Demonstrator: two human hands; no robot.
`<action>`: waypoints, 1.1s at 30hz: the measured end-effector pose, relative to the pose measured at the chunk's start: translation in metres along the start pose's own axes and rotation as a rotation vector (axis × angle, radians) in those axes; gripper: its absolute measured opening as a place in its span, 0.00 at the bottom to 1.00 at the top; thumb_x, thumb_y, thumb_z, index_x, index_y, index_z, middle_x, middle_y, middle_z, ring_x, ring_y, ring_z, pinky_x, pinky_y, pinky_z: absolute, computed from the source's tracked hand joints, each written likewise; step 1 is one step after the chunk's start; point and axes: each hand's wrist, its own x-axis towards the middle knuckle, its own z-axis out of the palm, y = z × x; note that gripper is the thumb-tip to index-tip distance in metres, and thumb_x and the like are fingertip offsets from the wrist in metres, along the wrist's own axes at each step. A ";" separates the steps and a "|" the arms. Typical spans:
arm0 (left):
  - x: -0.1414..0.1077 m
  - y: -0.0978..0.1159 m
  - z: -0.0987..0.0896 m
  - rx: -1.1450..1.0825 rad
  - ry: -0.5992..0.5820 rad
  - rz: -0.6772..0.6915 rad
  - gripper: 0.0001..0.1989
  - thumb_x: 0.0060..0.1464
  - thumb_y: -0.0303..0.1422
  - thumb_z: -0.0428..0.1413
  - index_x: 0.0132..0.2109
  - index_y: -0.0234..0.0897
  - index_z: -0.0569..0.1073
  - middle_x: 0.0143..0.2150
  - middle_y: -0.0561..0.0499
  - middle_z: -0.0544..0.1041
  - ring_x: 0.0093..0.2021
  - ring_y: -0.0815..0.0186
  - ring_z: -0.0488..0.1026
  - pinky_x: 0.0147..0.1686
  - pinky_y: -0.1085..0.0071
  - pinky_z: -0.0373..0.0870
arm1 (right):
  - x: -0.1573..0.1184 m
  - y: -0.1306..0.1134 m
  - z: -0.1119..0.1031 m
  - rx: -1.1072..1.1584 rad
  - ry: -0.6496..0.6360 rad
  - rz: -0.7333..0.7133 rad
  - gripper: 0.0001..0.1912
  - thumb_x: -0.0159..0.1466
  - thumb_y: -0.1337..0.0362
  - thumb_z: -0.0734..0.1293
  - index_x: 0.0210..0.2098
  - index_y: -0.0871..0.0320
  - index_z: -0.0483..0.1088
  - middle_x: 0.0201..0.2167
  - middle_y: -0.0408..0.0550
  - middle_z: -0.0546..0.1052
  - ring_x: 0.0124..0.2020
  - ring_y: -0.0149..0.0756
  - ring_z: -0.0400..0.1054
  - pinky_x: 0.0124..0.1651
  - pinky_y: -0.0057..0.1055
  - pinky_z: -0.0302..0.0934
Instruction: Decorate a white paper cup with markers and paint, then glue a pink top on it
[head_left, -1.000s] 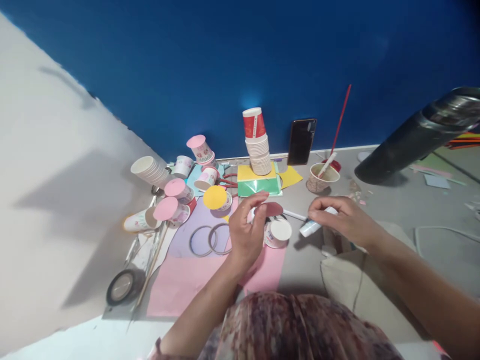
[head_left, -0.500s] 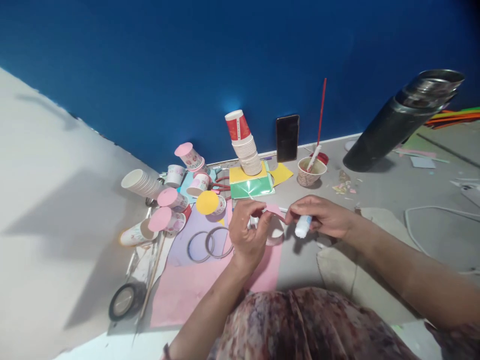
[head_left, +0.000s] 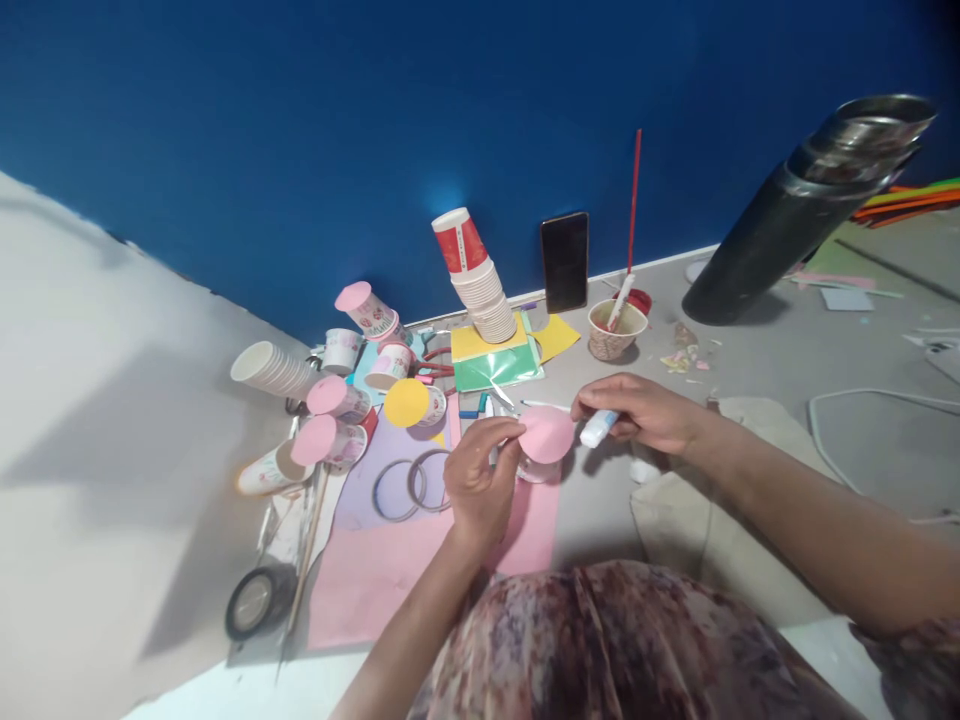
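Observation:
A round pink paper disc (head_left: 547,433) is pinched at its left edge by the thumb and fingers of my left hand (head_left: 482,475). Just beneath the disc is a small paper cup (head_left: 538,470), mostly covered by it; whether the two touch I cannot tell. My right hand (head_left: 637,410) is closed around a white glue stick (head_left: 598,429), tilted with its end toward the disc. Pink paper (head_left: 375,590) and purple paper (head_left: 367,490) lie under and beside my left hand, with two grey rings (head_left: 405,490) on the purple sheet.
Several paper cups, some with pink or yellow discs (head_left: 407,402) on their ends, stand at the left. A cup stack (head_left: 487,300) rises at the back beside a phone (head_left: 565,262). A bowl (head_left: 616,333) and dark flask (head_left: 787,220) stand right; black tape (head_left: 252,602) lies front left.
The pink disc has turned from nearly edge-on to facing up, now covering most of the cup. My right hand has moved slightly up with the glue stick, whose tilt has changed.

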 end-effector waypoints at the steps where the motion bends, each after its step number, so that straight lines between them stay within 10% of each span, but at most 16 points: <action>1: -0.005 -0.003 -0.003 0.037 -0.008 0.018 0.09 0.61 0.25 0.61 0.39 0.44 0.84 0.38 0.51 0.87 0.41 0.61 0.84 0.45 0.64 0.79 | 0.000 0.000 0.000 -0.006 0.000 -0.001 0.26 0.54 0.44 0.80 0.30 0.64 0.79 0.18 0.41 0.69 0.18 0.22 0.49 0.21 0.26 0.34; 25: -0.026 -0.015 -0.025 0.055 -0.087 -0.257 0.12 0.64 0.34 0.61 0.53 0.44 0.84 0.56 0.45 0.85 0.58 0.56 0.80 0.59 0.60 0.76 | 0.000 0.006 0.002 -0.183 0.016 -0.004 0.24 0.54 0.44 0.81 0.32 0.62 0.83 0.27 0.50 0.80 0.26 0.30 0.66 0.26 0.26 0.55; 33: -0.027 -0.004 -0.018 -0.215 -0.047 -0.625 0.15 0.57 0.38 0.67 0.49 0.37 0.80 0.32 0.54 0.78 0.30 0.69 0.75 0.34 0.74 0.72 | 0.001 0.008 0.004 -0.310 -0.041 -0.034 0.21 0.56 0.46 0.79 0.28 0.60 0.81 0.27 0.49 0.78 0.28 0.33 0.67 0.29 0.30 0.63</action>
